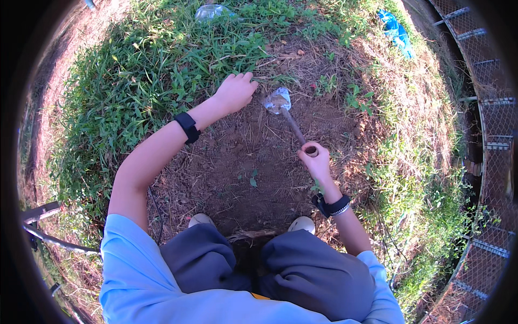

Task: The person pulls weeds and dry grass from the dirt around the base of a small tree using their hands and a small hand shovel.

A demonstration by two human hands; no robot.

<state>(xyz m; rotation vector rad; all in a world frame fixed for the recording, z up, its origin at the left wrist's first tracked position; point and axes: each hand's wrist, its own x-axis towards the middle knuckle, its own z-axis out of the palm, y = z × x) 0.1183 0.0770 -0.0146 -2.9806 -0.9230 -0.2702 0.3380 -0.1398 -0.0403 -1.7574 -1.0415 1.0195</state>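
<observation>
My right hand [317, 160] grips the hollow end of a hand trowel's handle [294, 128]. The trowel's metal blade [278, 100], smeared with soil, points away from me over the bare earth [247, 162]. To the left of the blade, my left hand [236, 92] is at the edge of the green grass and weeds [174, 73]. Its fingers are bent downward, and their tips are partly hidden, so I cannot tell whether they hold a stem. Dry straw and roots [263, 125] lie scattered across the soil around the blade.
A clear plastic piece [212, 12] lies in the far grass. Blue plastic [396, 34] rests at the far right. Wire-mesh panels with metal frames [495, 133] curve along the right side. A dark bar and tube [56, 239] jut in from the left. My shoes [302, 224] stand on the soil.
</observation>
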